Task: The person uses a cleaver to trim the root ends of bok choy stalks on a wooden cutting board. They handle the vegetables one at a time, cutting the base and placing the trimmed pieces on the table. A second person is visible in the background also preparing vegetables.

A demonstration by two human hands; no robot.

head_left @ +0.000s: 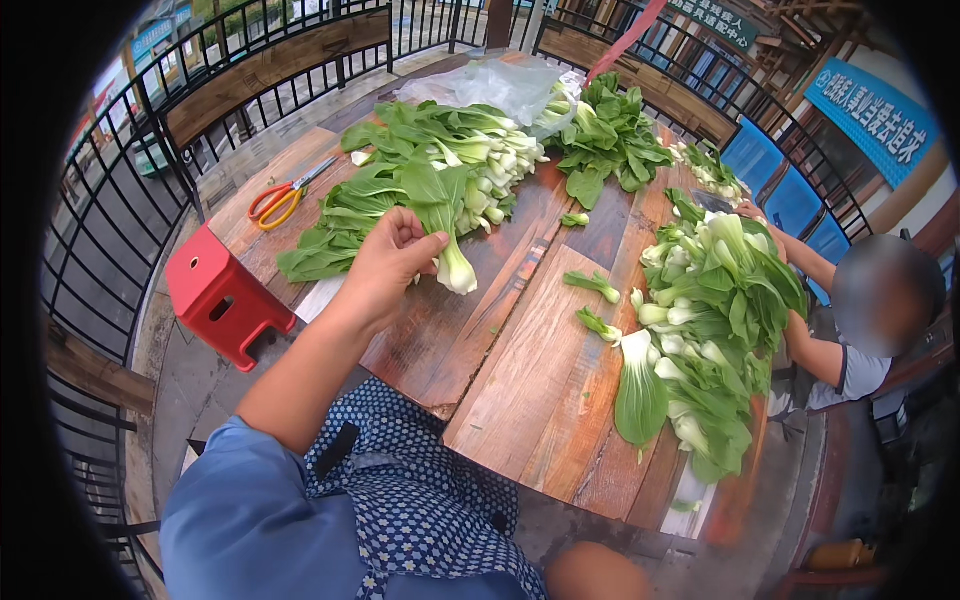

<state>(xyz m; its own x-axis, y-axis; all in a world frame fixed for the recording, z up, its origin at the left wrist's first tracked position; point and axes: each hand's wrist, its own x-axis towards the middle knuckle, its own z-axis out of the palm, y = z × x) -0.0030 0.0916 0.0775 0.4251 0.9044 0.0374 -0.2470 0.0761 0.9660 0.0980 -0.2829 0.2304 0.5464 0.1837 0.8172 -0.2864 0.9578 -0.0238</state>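
Observation:
My left hand [395, 262] is closed around the leafy part of a head of bok choy [456, 268], its pale base pointing down over the table. Right beside it lies a large pile of bok choy [420, 150], leaves to the left and white stems to the right. Scissors [287, 198] with one red and one yellow handle lie left of that pile. No right hand of mine shows; only a rounded patch of bare skin [597, 573] appears at the lower edge. Trimmed small pieces [592, 286] and a loose leaf [641, 388] rest on the wooden table [520, 385].
Another bok choy pile [715, 300] covers the table's right side, where a seated co-worker [850, 340] reaches in. More greens [610, 135] and a clear plastic bag [480, 82] sit at the back. A red stool [222, 295] stands left; black railings and blue chairs [790, 195] surround the place.

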